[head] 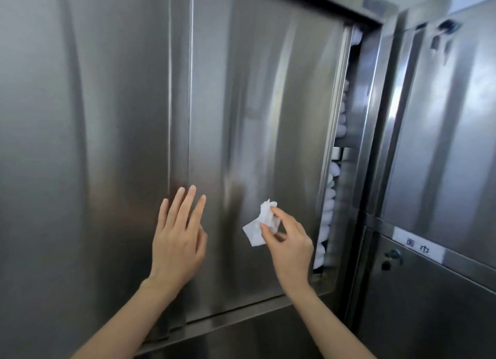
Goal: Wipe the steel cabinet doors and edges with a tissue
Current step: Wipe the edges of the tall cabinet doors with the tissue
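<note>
Fingers of the right hand [288, 244] are pinching a crumpled white tissue [261, 222] against the brushed steel cabinet door [257, 95]; the left hand [178, 240] is resting beside it, fingers loosely spread.

steel cabinet [357, 149] interior shows through the door gap. rolled white towels [328, 197] stacked inside it.
</note>
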